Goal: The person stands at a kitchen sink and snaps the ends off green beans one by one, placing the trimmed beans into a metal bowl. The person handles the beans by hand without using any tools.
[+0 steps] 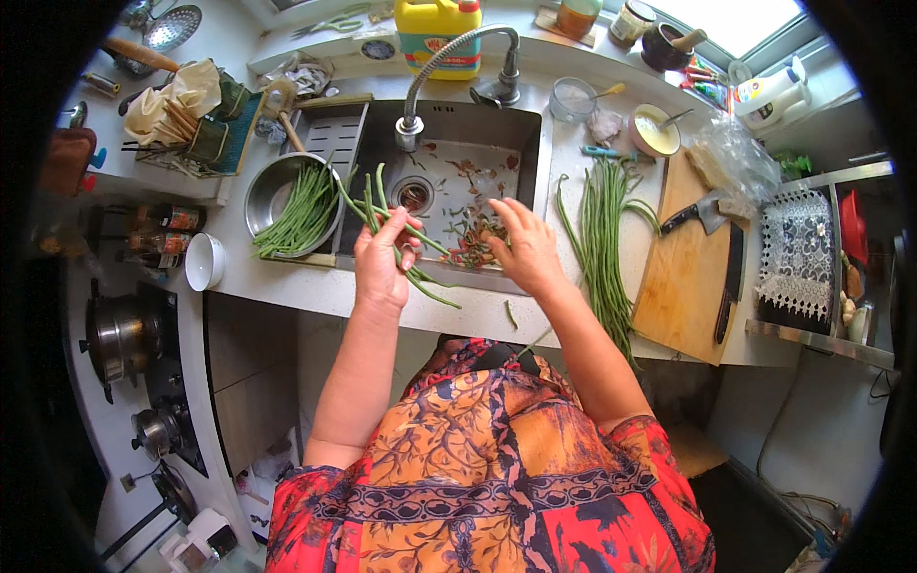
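Observation:
My left hand (387,261) holds several long green beans (428,285) over the near left part of the stainless steel sink (462,118). Over the sink's near right corner is my right hand (521,247), fingers spread and slightly curled; whether anything small is between them cannot be told. Bean ends and reddish scraps (469,243) lie on the sink floor below. Many green beans fill a steel bowl (254,208) to the left. A bundle of long beans (605,236) lies on the counter to the right, beside a wooden cutting board (680,286).
A flexible-neck faucet (410,132) arches over the sink. A cleaver (709,213) and a dark-bladed knife (729,286) lie on the board. A white bowl (205,262) stands near the counter's left front edge. One bean piece (510,315) lies on the front counter strip.

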The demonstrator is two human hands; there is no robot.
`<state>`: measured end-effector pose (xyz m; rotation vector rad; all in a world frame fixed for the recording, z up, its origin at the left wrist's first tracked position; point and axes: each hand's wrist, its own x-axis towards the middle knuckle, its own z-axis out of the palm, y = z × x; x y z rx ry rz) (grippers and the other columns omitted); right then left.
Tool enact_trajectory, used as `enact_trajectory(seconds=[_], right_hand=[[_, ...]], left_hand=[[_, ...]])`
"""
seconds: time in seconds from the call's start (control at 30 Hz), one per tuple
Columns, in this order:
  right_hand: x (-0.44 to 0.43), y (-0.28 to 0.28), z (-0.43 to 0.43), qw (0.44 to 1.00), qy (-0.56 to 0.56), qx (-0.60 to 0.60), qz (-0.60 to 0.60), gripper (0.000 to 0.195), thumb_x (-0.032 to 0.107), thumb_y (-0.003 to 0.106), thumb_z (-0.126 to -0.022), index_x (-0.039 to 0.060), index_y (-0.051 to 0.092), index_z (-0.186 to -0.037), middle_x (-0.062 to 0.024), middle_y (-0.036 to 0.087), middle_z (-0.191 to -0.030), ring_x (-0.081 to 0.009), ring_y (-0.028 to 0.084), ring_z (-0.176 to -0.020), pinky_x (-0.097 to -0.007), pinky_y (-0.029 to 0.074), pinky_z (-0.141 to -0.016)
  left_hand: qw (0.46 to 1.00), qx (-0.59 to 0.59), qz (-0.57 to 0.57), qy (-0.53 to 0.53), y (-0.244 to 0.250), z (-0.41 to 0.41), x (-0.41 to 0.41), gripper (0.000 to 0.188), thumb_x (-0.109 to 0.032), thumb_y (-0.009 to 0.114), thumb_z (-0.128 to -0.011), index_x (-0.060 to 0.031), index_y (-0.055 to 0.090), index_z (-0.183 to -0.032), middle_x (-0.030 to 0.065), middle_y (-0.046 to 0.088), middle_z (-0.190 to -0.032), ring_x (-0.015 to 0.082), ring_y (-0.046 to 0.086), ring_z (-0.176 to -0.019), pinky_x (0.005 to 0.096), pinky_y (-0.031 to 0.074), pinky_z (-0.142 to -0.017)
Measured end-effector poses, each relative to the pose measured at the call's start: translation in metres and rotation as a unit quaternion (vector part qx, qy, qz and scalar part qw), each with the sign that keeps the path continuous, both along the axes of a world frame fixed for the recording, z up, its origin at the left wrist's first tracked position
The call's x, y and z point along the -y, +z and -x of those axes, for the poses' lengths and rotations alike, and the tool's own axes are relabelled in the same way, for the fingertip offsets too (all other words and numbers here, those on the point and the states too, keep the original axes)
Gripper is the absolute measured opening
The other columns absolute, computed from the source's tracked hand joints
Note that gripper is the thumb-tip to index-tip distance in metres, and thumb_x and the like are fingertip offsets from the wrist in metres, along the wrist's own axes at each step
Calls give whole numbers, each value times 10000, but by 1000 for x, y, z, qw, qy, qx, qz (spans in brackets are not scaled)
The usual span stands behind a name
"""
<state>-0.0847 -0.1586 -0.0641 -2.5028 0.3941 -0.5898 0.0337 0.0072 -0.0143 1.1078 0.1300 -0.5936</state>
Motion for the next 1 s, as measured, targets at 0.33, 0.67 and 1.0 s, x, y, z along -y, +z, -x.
enact_trajectory(seconds=[0.33, 0.67, 1.0], right_hand=[[-33, -73, 77, 897, 38, -434, -78, 257, 268, 579, -788, 34, 662, -852, -193, 663, -906, -363, 648, -824, -453, 512, -735], [72, -69, 70, 925, -306, -225, 6, 250, 210, 630, -792, 45, 504, -931, -183, 608, -895, -365, 637, -787, -458, 517, -687], [96, -60, 91, 904, -330, -266, -64, 167, 173, 576, -748, 8, 581, -775, -185, 648, -750, -369, 629, -709, -472, 494, -672]], left_hand=[[993, -114, -4, -27, -28, -4, -27, 124, -158, 580, -869, -49, 578, -928, 28, 588, -762, 112, 499, -596, 209, 342, -427], [977, -190, 74, -60, -25, 0, -28, 105, -148, 485, -835, -58, 516, -880, 17, 452, -644, 144, 400, -567, 263, 342, -469], [962, -208, 162, -76, -23, 4, -25, 31, -65, 476, -790, -91, 460, -790, 14, 402, -621, 143, 400, -568, 286, 365, -554]])
